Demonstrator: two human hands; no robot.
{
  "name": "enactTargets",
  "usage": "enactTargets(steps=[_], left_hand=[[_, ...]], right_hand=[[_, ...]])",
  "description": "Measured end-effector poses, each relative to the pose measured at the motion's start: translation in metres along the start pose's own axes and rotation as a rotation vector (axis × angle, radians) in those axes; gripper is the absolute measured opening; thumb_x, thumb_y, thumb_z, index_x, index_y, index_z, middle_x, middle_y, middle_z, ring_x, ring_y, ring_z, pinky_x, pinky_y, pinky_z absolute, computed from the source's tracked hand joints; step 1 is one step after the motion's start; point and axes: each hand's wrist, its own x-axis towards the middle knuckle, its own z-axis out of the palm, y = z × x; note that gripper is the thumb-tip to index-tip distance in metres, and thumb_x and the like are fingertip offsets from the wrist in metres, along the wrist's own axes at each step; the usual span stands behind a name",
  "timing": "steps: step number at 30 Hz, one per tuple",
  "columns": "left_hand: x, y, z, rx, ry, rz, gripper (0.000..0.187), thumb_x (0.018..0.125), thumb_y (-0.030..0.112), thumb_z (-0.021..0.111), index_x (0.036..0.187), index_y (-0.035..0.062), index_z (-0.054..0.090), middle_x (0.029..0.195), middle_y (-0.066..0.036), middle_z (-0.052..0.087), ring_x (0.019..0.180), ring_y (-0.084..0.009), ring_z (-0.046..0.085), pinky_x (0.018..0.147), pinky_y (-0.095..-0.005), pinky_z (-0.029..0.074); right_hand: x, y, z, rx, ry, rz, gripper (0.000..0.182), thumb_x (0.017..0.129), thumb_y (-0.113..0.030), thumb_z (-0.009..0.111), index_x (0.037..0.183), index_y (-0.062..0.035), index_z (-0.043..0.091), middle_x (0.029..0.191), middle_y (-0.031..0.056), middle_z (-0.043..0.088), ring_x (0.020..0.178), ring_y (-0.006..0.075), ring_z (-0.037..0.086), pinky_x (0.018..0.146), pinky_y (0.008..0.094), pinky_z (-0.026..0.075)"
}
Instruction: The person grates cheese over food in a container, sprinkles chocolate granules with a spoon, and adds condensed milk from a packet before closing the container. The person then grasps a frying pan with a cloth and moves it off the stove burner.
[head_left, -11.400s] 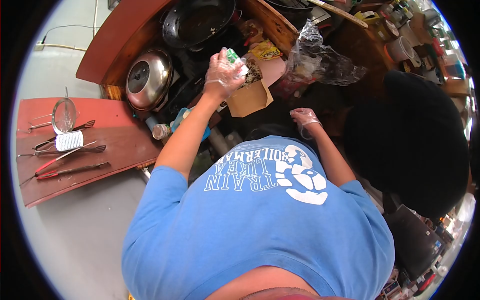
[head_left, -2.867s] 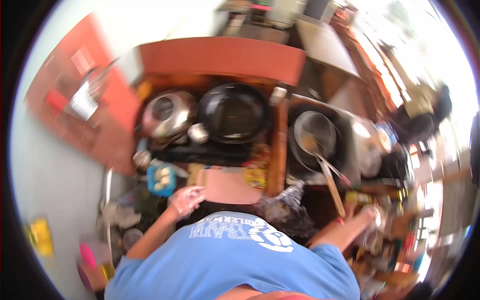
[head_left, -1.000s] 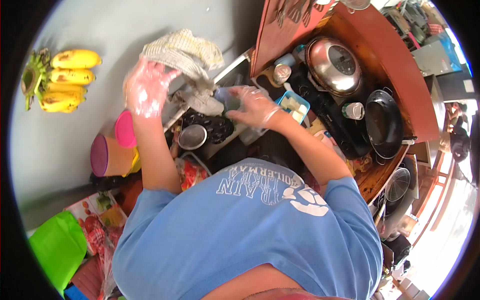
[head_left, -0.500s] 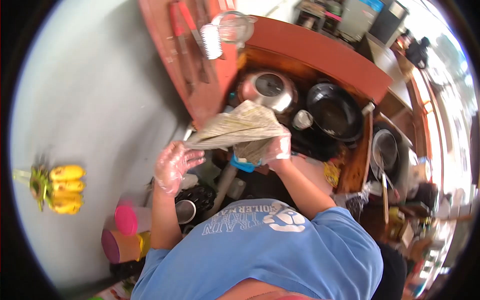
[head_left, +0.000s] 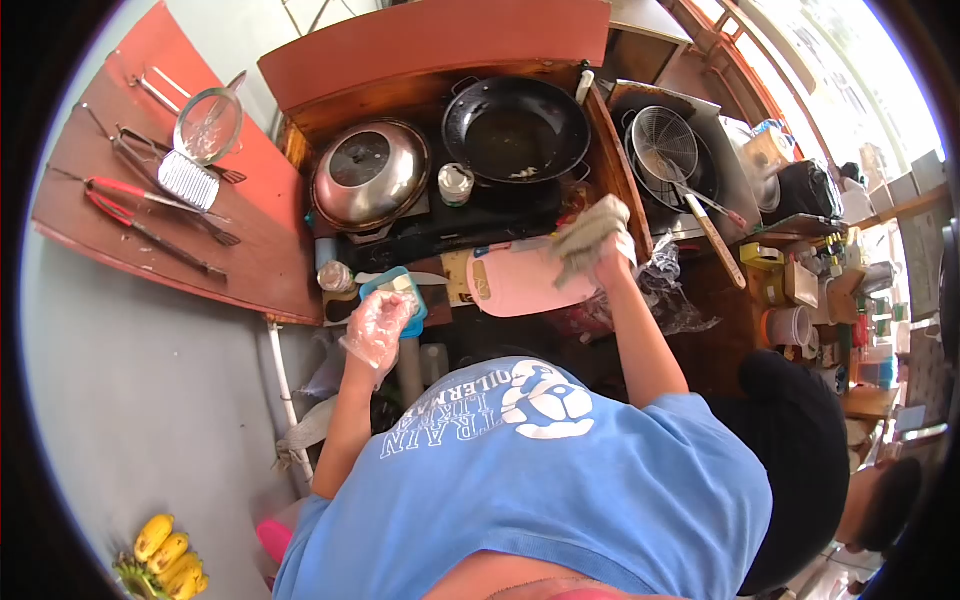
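My right hand [head_left: 612, 262], in a clear plastic glove, grips a bunched greyish-beige striped cloth [head_left: 592, 238]. The cloth is over the right end of a pink cutting board [head_left: 535, 285]. My left hand [head_left: 375, 325], also in a clear glove, is at the near side of a small blue container [head_left: 416, 318]. Its fingers are curled in over the container's edge; whether they hold anything is hard to see. Something pale lies in the container. Just behind it lies a knife [head_left: 432, 280].
Behind the board stand a lidded metal pan [head_left: 372, 175], a black wok [head_left: 515, 130] and a small jar [head_left: 455, 185]. Utensils hang on the red panel [head_left: 260, 250] at left. A strainer [head_left: 665, 140] rests on another pan at right. Another person [head_left: 800, 450] is close on my right. Bananas [head_left: 170, 555] hang lower left.
The cloth, spread between both hands before, is now bunched in my right hand and moved right over the board. My left hand has let go of it and is at the blue container. The view has turned.
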Motion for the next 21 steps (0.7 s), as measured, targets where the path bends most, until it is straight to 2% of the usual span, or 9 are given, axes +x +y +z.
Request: enactTargets(steps=[4, 8, 9, 10, 13, 15, 17, 19, 21], left_hand=[[0.003, 0.001, 0.036, 0.024, -0.032, 0.05, 0.013, 0.094, 0.008, 0.068, 0.1, -0.0006, 0.06, 0.099, -0.008, 0.07, 0.089, -0.0128, 0.065, 0.083, -0.0281, 0.053], [-0.006, -0.009, 0.057, 0.079, -0.04, 0.004, 0.014, 0.093, 0.008, 0.068, 0.1, -0.0007, 0.061, 0.102, -0.009, 0.07, 0.091, -0.0128, 0.065, 0.084, -0.0281, 0.054], [-0.008, -0.022, 0.056, 0.042, -0.023, 0.026, 0.014, 0.093, 0.008, 0.069, 0.101, -0.0008, 0.061, 0.102, -0.01, 0.07, 0.091, -0.0128, 0.066, 0.084, -0.028, 0.054], [-0.012, -0.027, 0.056, 0.098, 0.007, -0.023, 0.013, 0.093, 0.007, 0.069, 0.1, -0.0014, 0.061, 0.1, -0.01, 0.07, 0.09, -0.013, 0.066, 0.084, -0.0278, 0.054], [-0.029, -0.034, 0.053, 0.106, 0.083, -0.11, 0.012, 0.093, 0.007, 0.068, 0.099, -0.0011, 0.061, 0.1, -0.009, 0.07, 0.089, -0.0127, 0.065, 0.084, -0.0283, 0.055], [-0.041, -0.046, 0.05, -0.078, 0.151, -0.119, 0.012, 0.092, 0.008, 0.069, 0.097, -0.0007, 0.062, 0.096, -0.007, 0.07, 0.086, -0.0117, 0.064, 0.081, -0.0277, 0.054], [-0.054, -0.045, 0.044, 0.201, 0.218, -0.19, 0.013, 0.091, 0.009, 0.071, 0.096, -0.0005, 0.063, 0.091, -0.006, 0.069, 0.082, -0.011, 0.063, 0.077, -0.0271, 0.052], [-0.069, -0.059, 0.038, 0.137, 0.282, -0.179, 0.015, 0.089, 0.01, 0.072, 0.095, -0.0005, 0.064, 0.087, -0.006, 0.068, 0.079, -0.0109, 0.061, 0.075, -0.0272, 0.051], [-0.083, -0.06, 0.036, 0.288, 0.364, -0.193, 0.016, 0.089, 0.011, 0.072, 0.095, -0.0002, 0.064, 0.086, -0.007, 0.068, 0.079, -0.0115, 0.061, 0.075, -0.0282, 0.051]], right_hand=[[0.12, 0.034, 0.006, 0.103, -0.033, 0.024, 0.017, 0.097, -0.023, 0.049, 0.099, -0.0118, 0.061, 0.098, 0.0046, 0.065, 0.08, 0.0195, 0.062, 0.063, 0.0367, 0.051], [0.166, 0.037, 0.047, -0.172, 0.02, 0.092, 0.025, 0.102, -0.027, 0.045, 0.106, -0.0097, 0.063, 0.101, 0.0047, 0.065, 0.089, 0.0212, 0.062, 0.076, 0.0397, 0.053], [0.172, 0.04, 0.049, 0.126, -0.043, 0.077, 0.028, 0.103, -0.028, 0.044, 0.11, -0.009, 0.064, 0.106, 0.0062, 0.067, 0.095, 0.0236, 0.064, 0.084, 0.042, 0.053], [0.174, 0.039, 0.049, 0.32, -0.053, 0.166, 0.026, 0.097, -0.023, 0.056, 0.116, -0.0081, 0.064, 0.11, 0.0094, 0.068, 0.098, 0.0238, 0.065, 0.086, 0.0437, 0.054], [0.205, 0.061, 0.045, 0.391, -0.113, 0.193, 0.022, 0.1, -0.018, 0.053, 0.114, -0.0045, 0.064, 0.108, 0.0111, 0.068, 0.097, 0.0269, 0.066, 0.086, 0.0449, 0.055], [0.219, 0.061, 0.038, 0.266, -0.141, 0.295, 0.029, 0.104, -0.026, 0.046, 0.112, -0.0052, 0.065, 0.11, 0.0151, 0.069, 0.104, 0.0352, 0.064, 0.099, 0.0551, 0.049], [0.207, 0.05, 0.037, 0.279, -0.178, 0.301, 0.024, 0.102, -0.02, 0.048, 0.108, -0.0055, 0.066, 0.107, 0.0155, 0.07, 0.1, 0.035, 0.066, 0.097, 0.0549, 0.051], [0.187, 0.029, 0.037, 0.178, -0.204, 0.328, 0.02, 0.099, -0.017, 0.049, 0.104, -0.005, 0.065, 0.099, 0.0151, 0.068, 0.092, 0.0325, 0.065, 0.087, 0.0499, 0.054], [0.141, -0.019, 0.044, -0.349, 0.03, 0.232, 0.018, 0.096, -0.018, 0.053, 0.102, -0.0047, 0.064, 0.093, 0.0133, 0.065, 0.083, 0.0284, 0.06, 0.076, 0.0446, 0.052]])
